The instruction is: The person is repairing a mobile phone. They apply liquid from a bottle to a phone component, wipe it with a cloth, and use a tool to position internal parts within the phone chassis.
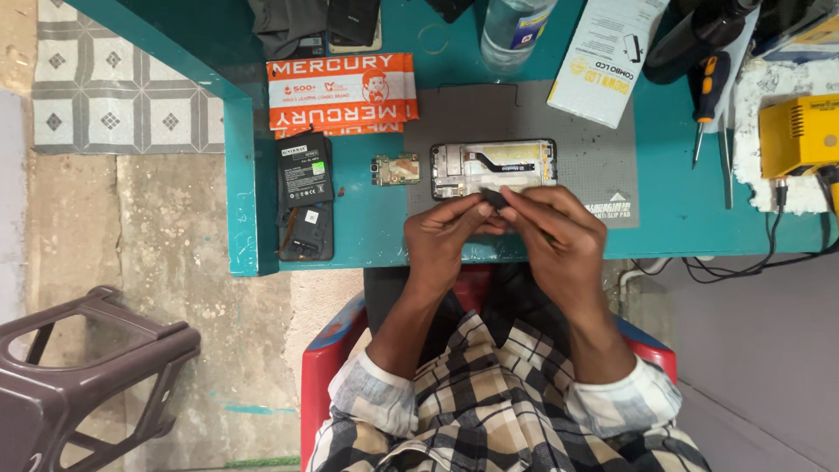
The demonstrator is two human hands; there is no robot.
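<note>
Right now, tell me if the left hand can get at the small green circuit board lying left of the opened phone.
Probably yes. The small green circuit board lies bare on the teal table, nothing between it and the left hand, though that hand is pinching a small dark part with the right hand.

Single head-worn view, looking steeply down from above, near the teal table (384, 223), floor at left

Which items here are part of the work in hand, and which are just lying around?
In use: small dark part pinched between left hand and right hand; opened phone; grey mat.

Lying about: circuit board, battery, screwdriver, water bottle, white box.
</note>
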